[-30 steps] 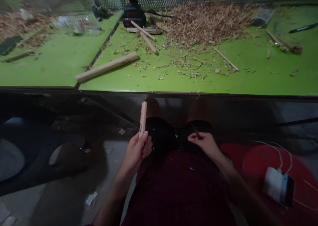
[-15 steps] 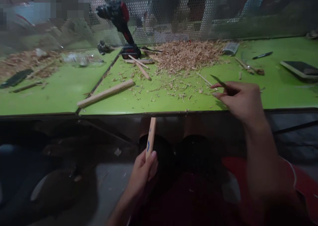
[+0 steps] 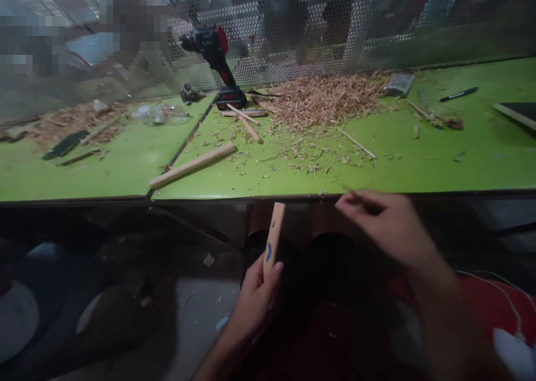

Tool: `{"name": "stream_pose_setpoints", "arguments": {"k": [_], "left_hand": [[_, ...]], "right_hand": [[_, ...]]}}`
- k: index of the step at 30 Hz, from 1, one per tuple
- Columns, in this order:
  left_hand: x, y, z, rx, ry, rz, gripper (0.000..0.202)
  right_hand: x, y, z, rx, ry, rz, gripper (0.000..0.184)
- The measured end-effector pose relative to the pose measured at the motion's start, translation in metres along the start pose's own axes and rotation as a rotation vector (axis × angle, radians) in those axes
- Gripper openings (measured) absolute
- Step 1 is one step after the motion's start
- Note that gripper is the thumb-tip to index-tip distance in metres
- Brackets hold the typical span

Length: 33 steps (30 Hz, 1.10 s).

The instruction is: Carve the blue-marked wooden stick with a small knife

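My left hand (image 3: 257, 289) is wrapped round the lower end of a wooden stick (image 3: 274, 238). The stick stands nearly upright below the table edge, its flat face showing blue marks. To the right, my right hand (image 3: 377, 219) is closed in a pinch just below the front edge, smeared by motion. From its fingers a thin dark blade (image 3: 355, 195) barely shows; its handle is hidden. A gap separates the right hand from the stick. On the table ahead lie a round wooden rod (image 3: 192, 165) and a thin wooden skewer (image 3: 357, 143).
A black and red cordless drill (image 3: 220, 68) stands before a perforated metal screen (image 3: 268, 40). Wood shavings (image 3: 330, 99) are heaped on the green table (image 3: 419, 171). A pen (image 3: 458, 94), a plastic bottle (image 3: 159, 114) and a dark-screened device (image 3: 517, 114) lie around.
My right hand has come down and left from above the table to below its front edge, with the blade. The view has turned slightly; the left hand keeps its hold on the stick.
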<state>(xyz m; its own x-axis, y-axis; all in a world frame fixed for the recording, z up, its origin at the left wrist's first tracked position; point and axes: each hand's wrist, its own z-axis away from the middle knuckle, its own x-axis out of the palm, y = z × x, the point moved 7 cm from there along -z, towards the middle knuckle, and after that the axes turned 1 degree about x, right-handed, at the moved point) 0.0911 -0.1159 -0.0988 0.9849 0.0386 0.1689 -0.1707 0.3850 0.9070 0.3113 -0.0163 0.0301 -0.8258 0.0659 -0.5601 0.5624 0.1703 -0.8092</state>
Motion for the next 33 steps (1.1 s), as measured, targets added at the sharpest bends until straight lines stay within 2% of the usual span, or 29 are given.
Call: {"name": "stream_pose_setpoints", "arguments": {"k": [1,3,4,6,9,12,16,20,22,24,26,30,33], "left_hand": [[0.001,0.006,-0.001,0.027,-0.013,-0.04,0.048],[0.004,0.013,-0.001,0.059,-0.038,-0.091,0.047],[0.005,0.015,-0.001,0.061,-0.048,-0.099,0.048],[0.008,0.016,0.0,0.035,-0.057,-0.084,0.052],[0.015,0.017,0.001,-0.012,-0.088,-0.052,0.053],[0.02,0.031,0.0,0.09,-0.104,-0.059,0.041],[0.023,0.048,0.0,0.288,-0.118,-0.186,0.027],[0.015,0.037,0.002,0.296,-0.054,-0.313,0.022],[0.012,0.03,0.004,0.287,-0.053,-0.343,0.026],[0.012,0.023,0.005,0.274,-0.06,-0.359,0.029],[0.011,0.018,0.005,0.257,-0.048,-0.368,0.031],[0.011,0.014,0.004,0.25,-0.019,-0.326,0.034],[0.007,0.014,0.001,0.259,0.015,-0.348,0.035]], "right_hand": [[0.023,-0.002,0.008,0.014,-0.128,0.043,0.026],[0.062,-0.009,0.023,-0.032,-0.271,0.153,0.026],[0.078,-0.012,0.029,-0.062,-0.304,0.234,0.025],[0.1,-0.015,0.038,-0.097,-0.359,0.344,0.017],[0.116,-0.018,0.047,-0.117,-0.446,0.447,0.023],[0.114,-0.023,0.052,-0.154,-0.44,0.581,0.021],[0.103,-0.029,0.046,-0.202,-0.348,0.707,0.022],[0.08,-0.027,0.028,-0.163,-0.274,0.674,0.025],[0.062,-0.029,0.02,-0.143,-0.191,0.656,0.024],[0.047,-0.036,0.013,-0.13,-0.08,0.717,0.025],[0.041,-0.044,0.009,-0.121,-0.026,0.834,0.025],[0.051,-0.051,-0.005,-0.11,-0.148,1.005,0.026],[0.049,-0.05,-0.019,-0.085,-0.163,1.076,0.032]]}}
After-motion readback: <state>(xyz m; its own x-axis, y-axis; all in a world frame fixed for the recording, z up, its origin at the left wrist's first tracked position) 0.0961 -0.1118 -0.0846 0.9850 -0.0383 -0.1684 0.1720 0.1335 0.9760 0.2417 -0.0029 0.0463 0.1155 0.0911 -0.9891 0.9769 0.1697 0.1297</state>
